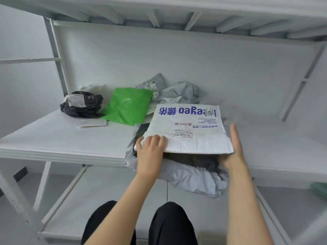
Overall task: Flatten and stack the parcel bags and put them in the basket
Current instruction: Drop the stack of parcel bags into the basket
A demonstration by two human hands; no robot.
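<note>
Left grip (pixel 150 152) pinches the white bag (pixel 190 133); right grip (pixel 236 148), flat, touches its edge.

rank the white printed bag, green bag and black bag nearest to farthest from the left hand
1. white printed bag, held at its near corner by the left hand
2. green bag, behind and to the left
3. black bag, farthest left on the shelf

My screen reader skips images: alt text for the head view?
A left hand grips the near corner of a white parcel bag while the right hand touches its right edge; it lies on grey bags on a shelf. A green bag and black bag lie behind.
</note>
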